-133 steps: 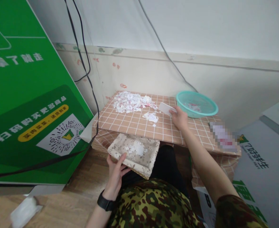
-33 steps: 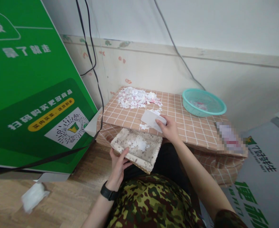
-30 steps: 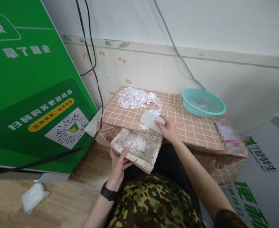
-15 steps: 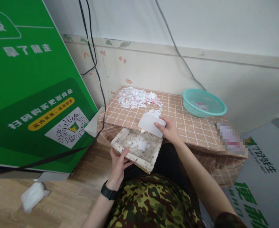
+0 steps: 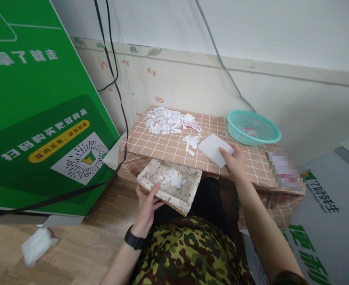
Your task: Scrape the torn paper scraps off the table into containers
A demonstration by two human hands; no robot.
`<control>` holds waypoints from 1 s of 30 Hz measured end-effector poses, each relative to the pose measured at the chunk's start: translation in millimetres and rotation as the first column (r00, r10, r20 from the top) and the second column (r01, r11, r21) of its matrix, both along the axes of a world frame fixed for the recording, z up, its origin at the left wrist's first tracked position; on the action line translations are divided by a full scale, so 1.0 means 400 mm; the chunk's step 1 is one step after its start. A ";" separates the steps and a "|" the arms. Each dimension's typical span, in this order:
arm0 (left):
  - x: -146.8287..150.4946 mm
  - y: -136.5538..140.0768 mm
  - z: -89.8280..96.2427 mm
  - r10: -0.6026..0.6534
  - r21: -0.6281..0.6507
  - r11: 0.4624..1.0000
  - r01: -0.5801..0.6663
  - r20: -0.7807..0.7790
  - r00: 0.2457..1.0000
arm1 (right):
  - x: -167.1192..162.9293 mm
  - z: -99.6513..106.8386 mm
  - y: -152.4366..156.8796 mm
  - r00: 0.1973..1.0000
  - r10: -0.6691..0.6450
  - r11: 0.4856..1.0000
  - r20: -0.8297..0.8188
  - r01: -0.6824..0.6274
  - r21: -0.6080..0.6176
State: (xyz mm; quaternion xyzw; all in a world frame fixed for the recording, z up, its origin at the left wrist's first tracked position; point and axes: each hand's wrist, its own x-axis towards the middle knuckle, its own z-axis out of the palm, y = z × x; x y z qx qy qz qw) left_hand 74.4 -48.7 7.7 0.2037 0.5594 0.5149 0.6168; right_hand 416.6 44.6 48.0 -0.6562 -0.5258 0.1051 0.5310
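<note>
My left hand [image 5: 147,202] grips the near edge of a shallow rectangular tray [image 5: 189,198], thumb over the rim. The tray is held just below the table's front edge, and small white paper scraps [image 5: 174,178] lie inside it. Above the right part of the table, my right hand [image 5: 235,160] pinches a white card [image 5: 214,148] between thumb and fingers. Left of the card a small group of paper scraps [image 5: 191,143] rests on the checked tablecloth [image 5: 150,147]. Behind it is a larger heap of torn paper [image 5: 165,120].
A turquoise mesh basket [image 5: 254,136] with some scraps inside stands at the back right. A blurred-out flat item [image 5: 284,172] lies near the right edge. A green sign [image 5: 44,118] and hanging black cables [image 5: 118,89] are on the left. A white packet [image 5: 38,245] lies on the floor.
My right hand has moved right with the card, away from the tray and the small group of scraps. My left hand still holds the tray in nearly the same place.
</note>
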 end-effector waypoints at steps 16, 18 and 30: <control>0.001 -0.002 0.003 0.009 -0.022 1.000 -0.009 0.002 1.000 | -0.047 0.039 0.022 0.994 -0.064 0.998 0.091 0.065 -0.008; 0.003 -0.002 0.007 0.007 -0.018 1.000 -0.007 -0.003 1.000 | -0.055 0.035 0.026 0.996 -0.023 0.999 0.082 0.025 -0.030; 0.000 -0.005 0.000 0.001 0.014 1.000 -0.001 -0.006 1.000 | -0.051 0.042 0.047 0.997 0.045 0.999 0.069 -0.043 -0.030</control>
